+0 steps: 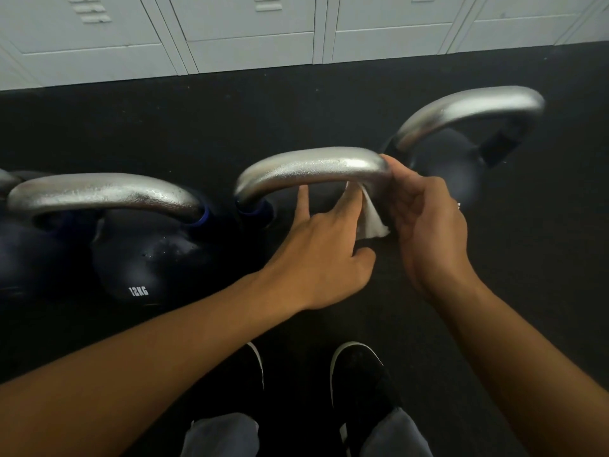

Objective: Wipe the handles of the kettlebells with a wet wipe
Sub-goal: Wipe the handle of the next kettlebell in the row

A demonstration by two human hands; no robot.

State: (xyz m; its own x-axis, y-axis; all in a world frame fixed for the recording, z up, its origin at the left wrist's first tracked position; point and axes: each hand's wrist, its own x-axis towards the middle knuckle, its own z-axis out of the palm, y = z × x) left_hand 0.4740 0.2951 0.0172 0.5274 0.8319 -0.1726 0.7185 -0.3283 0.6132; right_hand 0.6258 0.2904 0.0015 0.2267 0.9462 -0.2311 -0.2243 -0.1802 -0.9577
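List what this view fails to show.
- Middle kettlebell's body: hidden behind both hands.
- Wipe: mostly covered by the right hand; only a corner shows.
- Left hand: fingertips tucked under the handle.
- Far-left kettlebell: cut off by the frame edge.
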